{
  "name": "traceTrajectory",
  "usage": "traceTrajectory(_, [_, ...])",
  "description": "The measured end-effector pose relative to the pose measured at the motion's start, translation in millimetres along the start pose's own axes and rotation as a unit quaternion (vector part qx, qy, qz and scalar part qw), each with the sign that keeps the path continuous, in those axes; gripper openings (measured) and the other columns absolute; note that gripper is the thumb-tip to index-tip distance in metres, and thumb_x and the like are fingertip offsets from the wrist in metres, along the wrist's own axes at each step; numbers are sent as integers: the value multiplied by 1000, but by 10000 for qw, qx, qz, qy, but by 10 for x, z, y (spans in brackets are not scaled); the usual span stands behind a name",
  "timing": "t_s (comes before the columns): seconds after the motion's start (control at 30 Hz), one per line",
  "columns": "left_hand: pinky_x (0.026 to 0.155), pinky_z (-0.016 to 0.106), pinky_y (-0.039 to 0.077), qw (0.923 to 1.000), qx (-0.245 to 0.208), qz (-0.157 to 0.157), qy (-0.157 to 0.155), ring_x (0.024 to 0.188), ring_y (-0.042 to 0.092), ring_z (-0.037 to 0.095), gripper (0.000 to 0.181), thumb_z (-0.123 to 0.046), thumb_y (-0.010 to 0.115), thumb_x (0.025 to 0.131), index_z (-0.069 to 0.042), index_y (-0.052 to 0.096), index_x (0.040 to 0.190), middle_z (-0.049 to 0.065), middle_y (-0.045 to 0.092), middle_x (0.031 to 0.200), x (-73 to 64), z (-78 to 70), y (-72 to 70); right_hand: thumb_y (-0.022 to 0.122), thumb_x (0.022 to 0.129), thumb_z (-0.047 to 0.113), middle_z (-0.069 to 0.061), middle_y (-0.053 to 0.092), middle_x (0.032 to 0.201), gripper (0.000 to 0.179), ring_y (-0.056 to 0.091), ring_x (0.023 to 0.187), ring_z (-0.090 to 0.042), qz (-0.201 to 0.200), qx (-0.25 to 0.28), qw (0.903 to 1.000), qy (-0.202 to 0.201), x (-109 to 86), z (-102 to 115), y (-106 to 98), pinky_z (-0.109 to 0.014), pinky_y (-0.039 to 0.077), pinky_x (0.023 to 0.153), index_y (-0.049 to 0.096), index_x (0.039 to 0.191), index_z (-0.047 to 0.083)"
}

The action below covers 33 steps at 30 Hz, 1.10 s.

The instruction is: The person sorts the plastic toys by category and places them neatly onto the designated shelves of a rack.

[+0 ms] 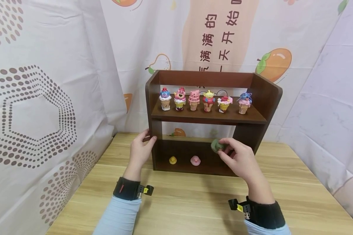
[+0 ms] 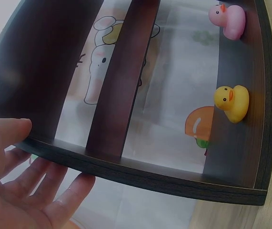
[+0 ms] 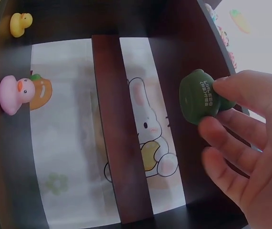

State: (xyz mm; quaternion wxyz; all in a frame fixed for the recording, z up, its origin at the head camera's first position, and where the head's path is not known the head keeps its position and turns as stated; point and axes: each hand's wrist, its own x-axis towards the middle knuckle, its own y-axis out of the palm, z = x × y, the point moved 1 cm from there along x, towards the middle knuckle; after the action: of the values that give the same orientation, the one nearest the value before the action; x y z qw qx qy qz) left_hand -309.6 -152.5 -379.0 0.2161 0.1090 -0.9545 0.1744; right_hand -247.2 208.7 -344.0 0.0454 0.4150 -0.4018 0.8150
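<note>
A green rubber duck [image 1: 217, 146] is pinched between the thumb and fingers of my right hand [image 1: 238, 158], in front of the lower level of a dark brown wooden shelf [image 1: 209, 116]. The right wrist view shows the duck's flat base [image 3: 193, 101] with small printed text. My left hand [image 1: 142, 147] grips the shelf's left side panel, thumb [image 2: 16, 130] on the inner side and fingers outside. On the bottom board sit a yellow rubber duck [image 1: 172, 160] at the left and a pink rubber duck [image 1: 195, 160] nearer the middle.
Several ice-cream-cone character figurines, among them a blue-topped one [image 1: 165, 99] and a pink one [image 1: 194, 100], stand in a row on the upper level. Beneath the shelf is a light wooden table [image 1: 179, 202]. A printed curtain [image 1: 129, 39] hangs behind.
</note>
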Motion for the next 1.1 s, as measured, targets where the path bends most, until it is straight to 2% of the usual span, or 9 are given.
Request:
traceTrajectory(0.13, [93,45,56,10000,-6,-16,10,117,64,31,42,-22,68,99,-6,63,137,13,66,129,-1,5,5,82,81,-2,0,62,80,35,56,66,-17,-80,-41,9999,79,-16,-67,11,-22,47,56,68,112,9])
traceTrajectory(0.4, [94,46,55,10000,-33,13,19,117,64,33,44,-22,69,98,-4,62,138,15,65,130,1,-12,2,80,83,0,-2,65,83,33,58,67,-14,56,-189,9987,468,-23,-153,32,-28,51,58,68,113,8])
traceTrajectory(0.7, [94,46,55,10000,7,20,-9,117,63,32,44,-23,68,99,-5,62,139,14,65,130,1,9,2,74,90,6,-6,69,92,30,62,76,-19,508,-201,9910,1223,-52,-283,70,-32,52,62,66,119,8])
traceTrajectory(0.93, [94,45,56,10000,6,9,-26,117,63,31,44,-24,68,99,-5,62,138,14,65,130,-6,19,6,72,91,7,-13,70,110,30,66,83,-23,649,-188,9864,1496,-92,-454,164,-39,53,67,66,120,6])
traceTrajectory(1.1, [93,46,56,10000,-6,-2,-6,117,64,31,44,-23,68,99,-5,62,138,14,66,130,-6,11,1,71,90,9,-14,69,109,30,65,83,-23,860,-240,9797,1797,-131,-594,244,-40,53,69,65,120,4])
